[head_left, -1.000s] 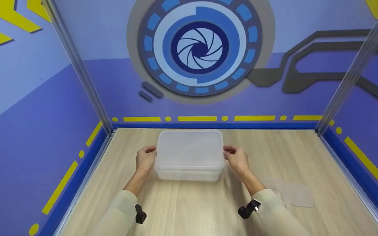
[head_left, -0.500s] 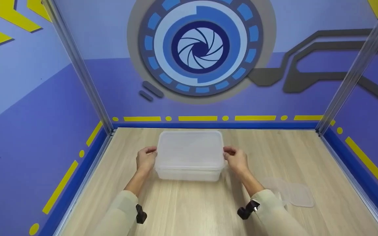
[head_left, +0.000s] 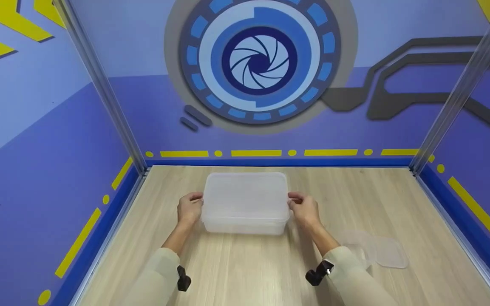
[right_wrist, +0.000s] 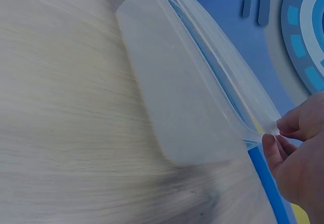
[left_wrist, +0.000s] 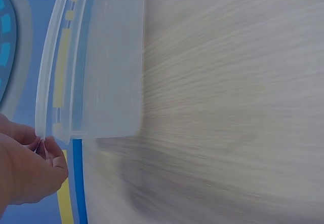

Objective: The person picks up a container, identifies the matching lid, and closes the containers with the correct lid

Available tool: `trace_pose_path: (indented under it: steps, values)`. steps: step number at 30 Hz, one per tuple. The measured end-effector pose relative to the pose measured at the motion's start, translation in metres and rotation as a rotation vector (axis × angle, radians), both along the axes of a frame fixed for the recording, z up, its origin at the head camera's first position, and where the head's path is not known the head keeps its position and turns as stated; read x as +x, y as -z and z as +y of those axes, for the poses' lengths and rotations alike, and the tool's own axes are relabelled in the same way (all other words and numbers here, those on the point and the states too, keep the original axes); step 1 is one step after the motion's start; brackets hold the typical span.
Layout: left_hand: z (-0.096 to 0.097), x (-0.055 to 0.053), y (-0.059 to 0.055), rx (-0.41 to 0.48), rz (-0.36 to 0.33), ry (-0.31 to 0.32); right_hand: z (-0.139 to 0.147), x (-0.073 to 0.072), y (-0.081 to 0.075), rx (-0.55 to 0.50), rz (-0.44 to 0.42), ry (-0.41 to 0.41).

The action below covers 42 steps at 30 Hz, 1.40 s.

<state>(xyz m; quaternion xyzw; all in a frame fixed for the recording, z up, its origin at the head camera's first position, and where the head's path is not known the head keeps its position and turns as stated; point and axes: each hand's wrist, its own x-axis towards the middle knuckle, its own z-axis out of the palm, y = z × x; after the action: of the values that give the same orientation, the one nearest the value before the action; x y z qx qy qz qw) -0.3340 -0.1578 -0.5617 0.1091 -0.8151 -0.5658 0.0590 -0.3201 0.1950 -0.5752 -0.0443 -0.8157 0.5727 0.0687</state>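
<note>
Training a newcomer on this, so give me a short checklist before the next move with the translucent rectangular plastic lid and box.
1. Left hand pinching the edge of the translucent rectangular plastic lid: ok.
2. Right hand pinching the opposite side: ok.
3. Lid roughly lined up over the translucent rectangular plastic box: ok in the head view.
4. Lid seated all round: not ok; both wrist views show a gap between it and the box's rim.
5. Box contents known: cannot tell; the frosted plastic hides the inside.
6. Flat translucent plastic piece with rounded corners, on the pale wood-grain table, apart from the box: ok.
</note>
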Motion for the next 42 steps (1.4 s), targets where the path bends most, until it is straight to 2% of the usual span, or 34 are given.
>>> trace_pose_path:
  steps: [10,20,27,42]
  values:
    - [0.0,-0.002,0.005,0.016,-0.026,-0.017,-0.002,-0.001,0.008,0.003,-0.001,0.008]
    - [-0.002,-0.002,0.011,0.001,-0.025,-0.004,-0.005,-0.002,0.01,0.027,0.0,0.002]
    - [-0.003,-0.004,0.011,-0.023,-0.009,0.001,-0.006,-0.004,0.008,0.068,0.009,0.018]
    - [0.001,-0.005,0.009,-0.056,-0.035,-0.01,-0.008,-0.004,0.008,0.116,0.01,0.026]
